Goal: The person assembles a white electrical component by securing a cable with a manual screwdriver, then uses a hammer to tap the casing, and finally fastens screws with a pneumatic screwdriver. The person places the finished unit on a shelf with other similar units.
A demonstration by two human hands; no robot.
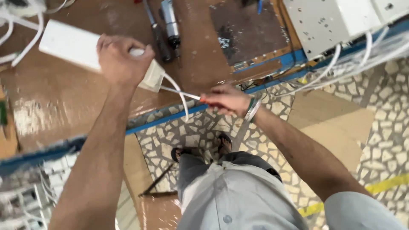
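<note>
**Two hands on a white housing at the bench edge**

A person stands at a brown workbench (64, 98), seen from above. The left hand (121, 59) is clamped over one end of a long white box-shaped housing (70, 44), which lies flat on the bench near its blue-painted front edge (170, 117). The right hand (226, 100) is closed round the red handle of a screwdriver (187, 94), whose thin shaft points into the housing's end just beside the left hand. That hand hangs out past the bench edge, over the floor. A white cable (181, 100) loops from the same end and drops over the edge.

Bare benchtop lies open to the left of the housing and in front of it. Behind it rest two dark hand tools (164, 25), side by side, well apart from the edge. One grey metal cabinet (324, 21) sits at the bench's far right, with several white cables (362, 55) trailing below it.

The floor is stone mosaic (392, 93), with a yellow line (383, 185) and a brown cardboard sheet (332, 119) beside the person's two sandalled feet (200, 149).
</note>
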